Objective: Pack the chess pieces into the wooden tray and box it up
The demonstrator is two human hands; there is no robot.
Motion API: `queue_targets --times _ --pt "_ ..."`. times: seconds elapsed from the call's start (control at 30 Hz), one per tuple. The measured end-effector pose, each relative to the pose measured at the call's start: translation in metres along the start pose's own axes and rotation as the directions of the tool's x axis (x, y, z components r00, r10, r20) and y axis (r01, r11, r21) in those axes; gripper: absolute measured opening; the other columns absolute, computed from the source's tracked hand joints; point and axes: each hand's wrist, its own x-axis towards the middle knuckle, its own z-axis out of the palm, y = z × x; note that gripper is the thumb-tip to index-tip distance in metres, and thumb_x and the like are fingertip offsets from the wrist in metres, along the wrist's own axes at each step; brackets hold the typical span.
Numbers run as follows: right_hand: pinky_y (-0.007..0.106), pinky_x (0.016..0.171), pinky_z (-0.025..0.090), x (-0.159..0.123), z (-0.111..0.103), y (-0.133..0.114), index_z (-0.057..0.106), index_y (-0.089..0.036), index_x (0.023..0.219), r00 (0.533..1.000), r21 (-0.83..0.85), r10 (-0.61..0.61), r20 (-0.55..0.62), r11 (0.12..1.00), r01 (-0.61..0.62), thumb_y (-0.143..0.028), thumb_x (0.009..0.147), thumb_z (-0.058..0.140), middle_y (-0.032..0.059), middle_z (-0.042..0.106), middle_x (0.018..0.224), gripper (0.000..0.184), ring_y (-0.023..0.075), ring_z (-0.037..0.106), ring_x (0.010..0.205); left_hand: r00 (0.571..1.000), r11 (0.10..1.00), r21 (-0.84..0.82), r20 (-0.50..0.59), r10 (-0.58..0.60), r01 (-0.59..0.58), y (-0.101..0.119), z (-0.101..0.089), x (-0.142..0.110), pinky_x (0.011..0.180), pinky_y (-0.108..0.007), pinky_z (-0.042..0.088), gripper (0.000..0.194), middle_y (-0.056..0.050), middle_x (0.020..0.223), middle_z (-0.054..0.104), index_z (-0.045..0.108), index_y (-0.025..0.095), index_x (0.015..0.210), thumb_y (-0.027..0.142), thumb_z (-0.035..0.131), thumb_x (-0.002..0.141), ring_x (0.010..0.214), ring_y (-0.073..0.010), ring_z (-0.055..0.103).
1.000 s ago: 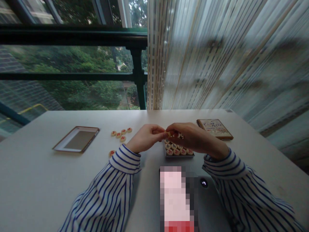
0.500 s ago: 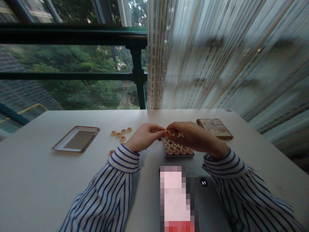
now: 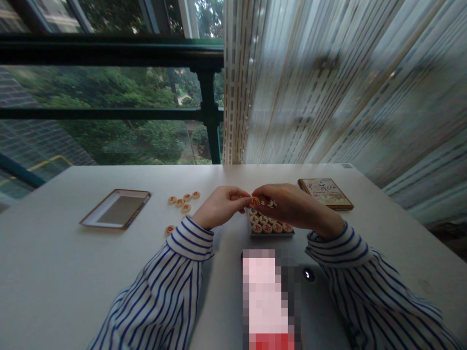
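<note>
A round Chinese chess piece (image 3: pixel 254 201) with a red character is held above the far left corner of a small open box (image 3: pixel 272 236). My left hand (image 3: pixel 224 206) is closed, its thumb and forefinger pinching the piece's left side. From the right, my right hand (image 3: pixel 292 206) has its bent fingers and thumb closed on the same piece. Rows of chess pieces (image 3: pixel 267 228) with red or dark characters fill the near part of the box. My right hand hides much of the box's far side.
Several loose chess pieces (image 3: pixel 186 207) lie left of my left hand, one partly behind my sleeve. Farther left rests a shallow lid (image 3: pixel 126 193). A flat patterned box (image 3: pixel 326 193) lies at the right. Close to me are a blurred-out object (image 3: pixel 264 291) and a small round display (image 3: pixel 308 274).
Almost nothing differs. Both hands stay on the same piece above the box, and the view has shifted very slightly.
</note>
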Motion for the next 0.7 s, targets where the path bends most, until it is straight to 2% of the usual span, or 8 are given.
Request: queue_targets --times 0.3,0.47,0.7 --pt "0.023 0.062 0.037 0.001 0.003 0.004 0.06 -0.018 0.096 1.0 -0.021 0.013 0.016 1.0 -0.013 -0.034 0.083 0.047 0.0044 0.065 0.084 0.024 0.0132 0.057 0.07 1.0 0.998 0.05 0.005 0.031 -0.031 -0.005 -0.001 0.002 0.063 -0.025 0.047 0.024 -0.009 0.083 0.067 0.062 0.009 0.089 0.028 0.055 0.076 0.066 -0.0117 0.059" --pt "0.023 0.059 0.035 0.003 0.008 0.008 0.061 -0.019 0.096 0.996 -0.057 0.034 0.086 0.998 -0.029 -0.033 0.082 0.047 0.0044 0.066 0.083 0.024 0.0135 0.057 0.069 0.998 0.978 0.204 -0.047 0.039 -0.029 -0.014 -0.005 0.003 0.058 -0.025 0.045 0.032 -0.009 0.078 0.067 0.062 0.01 0.093 0.036 0.053 0.076 0.069 -0.0154 0.061" --pt "0.025 0.053 0.03 0.004 0.019 0.018 0.062 -0.021 0.09 0.982 -0.153 0.041 0.183 0.988 -0.013 -0.036 0.083 0.043 0.0042 0.066 0.076 0.025 0.015 0.058 0.065 0.991 0.898 0.43 -0.057 0.125 -0.089 -0.025 -0.006 0.006 0.064 -0.026 0.044 0.033 -0.008 0.085 0.068 0.064 0.015 0.091 0.04 0.049 0.077 0.076 -0.0179 0.061"
